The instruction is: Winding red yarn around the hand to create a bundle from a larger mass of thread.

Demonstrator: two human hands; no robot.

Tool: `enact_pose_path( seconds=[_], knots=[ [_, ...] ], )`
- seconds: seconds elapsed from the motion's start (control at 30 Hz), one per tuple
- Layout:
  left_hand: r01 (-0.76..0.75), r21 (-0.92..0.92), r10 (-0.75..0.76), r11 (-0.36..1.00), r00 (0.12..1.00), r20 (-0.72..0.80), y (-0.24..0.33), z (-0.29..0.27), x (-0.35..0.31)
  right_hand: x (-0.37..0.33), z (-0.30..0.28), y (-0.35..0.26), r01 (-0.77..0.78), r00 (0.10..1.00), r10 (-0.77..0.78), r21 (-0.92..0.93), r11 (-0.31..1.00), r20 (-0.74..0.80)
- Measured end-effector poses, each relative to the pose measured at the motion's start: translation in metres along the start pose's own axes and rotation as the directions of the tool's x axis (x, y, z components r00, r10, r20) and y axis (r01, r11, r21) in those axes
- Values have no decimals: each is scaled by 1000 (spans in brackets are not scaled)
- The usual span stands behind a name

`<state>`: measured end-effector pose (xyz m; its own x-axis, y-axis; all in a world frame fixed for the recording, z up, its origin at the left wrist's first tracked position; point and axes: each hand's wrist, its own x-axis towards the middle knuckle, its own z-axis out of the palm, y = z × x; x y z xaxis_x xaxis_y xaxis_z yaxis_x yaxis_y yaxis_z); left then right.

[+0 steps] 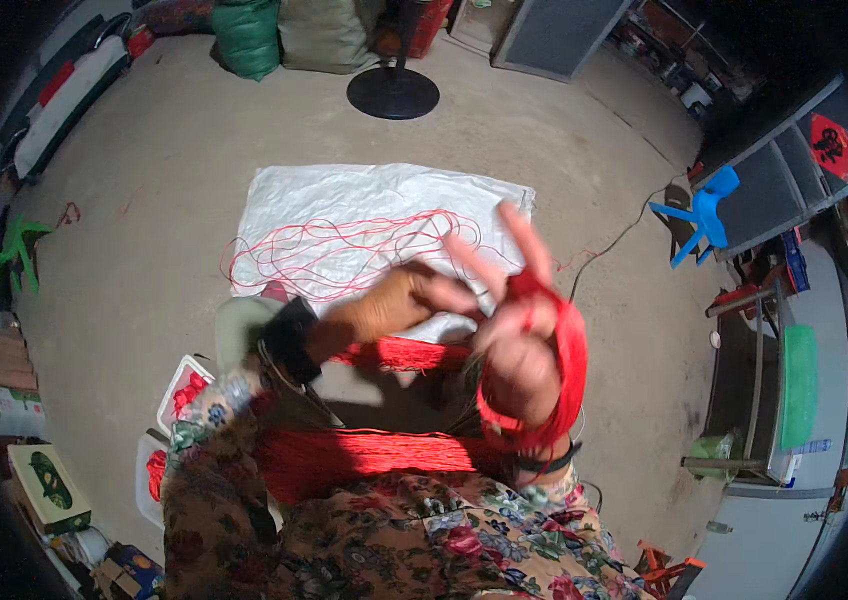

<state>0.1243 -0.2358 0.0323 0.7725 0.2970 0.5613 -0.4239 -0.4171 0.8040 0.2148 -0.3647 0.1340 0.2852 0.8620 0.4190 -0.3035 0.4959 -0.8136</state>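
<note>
A thick loop of red cord [570,375] hangs around my right hand [519,345]. Two fingers of that hand stretch upward, smeared by motion, while the others curl within the loop. My left hand [399,305] comes in from the left with its fingers drawn together close to the right hand; what they pinch, if anything, is too blurred to make out. Across my lap lies a wide bundle of red cord [364,458], and its far stretch [404,353] shows beyond my knees. Loose strands of thin red cord [319,240] spread in tangled loops over a white sheet [384,180] on the floor.
At my left stand white containers [151,450] with red material inside. A round black stand base [393,93] and a green sack [246,40] are at the far side. A blue stool [701,215] stands at right, near a dark cable [624,235] running over the floor.
</note>
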Motion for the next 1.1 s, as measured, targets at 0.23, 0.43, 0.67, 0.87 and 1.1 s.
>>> enact_pose_path(
  seconds=[0.23,0.43,0.67,0.87,1.1],
  knots=[
    [21,326,-214,945,794,569,97,22,-22,52,-61,75,-7,984,-127,-743,669,-124],
    [-294,570,76,767,924,375,112,-54,45,-18,-19,28,-282,945,314,-722,631,-95],
    [331,225,-353,916,933,65,41,-65,52,-29,3,-10,152,986,-75,-607,780,151],
    [-47,376,-127,926,896,426,33,41,-41,46,-35,38,267,934,-356,-590,762,-37],
    [-332,676,-18,658,891,454,136,-12,7,24,-48,75,37,996,-88,-782,622,-22]
  ],
)
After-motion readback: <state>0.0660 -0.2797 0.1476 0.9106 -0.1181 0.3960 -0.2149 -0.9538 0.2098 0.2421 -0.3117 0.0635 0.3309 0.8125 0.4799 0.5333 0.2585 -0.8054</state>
